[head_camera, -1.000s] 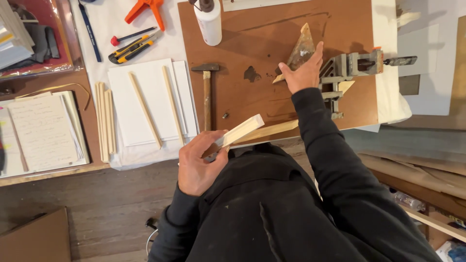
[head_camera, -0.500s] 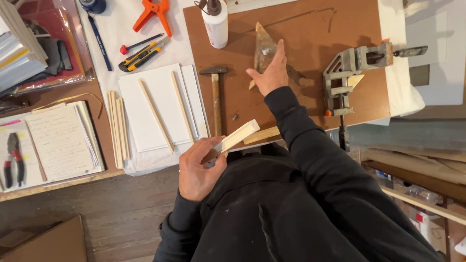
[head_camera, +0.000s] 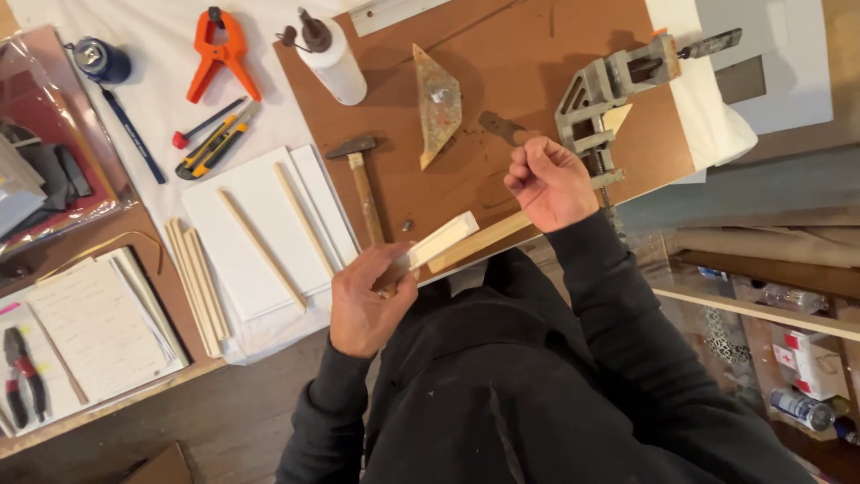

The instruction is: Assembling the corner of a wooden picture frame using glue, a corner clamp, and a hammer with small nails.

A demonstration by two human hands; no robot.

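My left hand (head_camera: 365,303) grips a short pale wooden strip (head_camera: 441,240) by its near end, just over the front edge of the brown board (head_camera: 502,54). A second, longer wooden strip (head_camera: 488,237) lies along that edge beside it. My right hand (head_camera: 550,182) hovers above the board's front edge with its fingers curled shut; I cannot see anything in it. It is close to the grey metal corner clamp (head_camera: 598,100). A paint-stained triangular wooden piece (head_camera: 437,103) lies alone on the board, and a hammer (head_camera: 361,176) rests left of it.
A white glue bottle (head_camera: 333,59), an orange spring clamp (head_camera: 219,52) and a yellow utility knife (head_camera: 211,145) lie at the back left. White panels with thin wooden sticks (head_camera: 262,235) sit to the left, then a notebook (head_camera: 90,324) and pliers (head_camera: 21,369). Shelves with clutter are at the right.
My right hand has left the triangular wooden piece and pulled back to the board's front edge, closed into a fist. My left hand still holds the strip.
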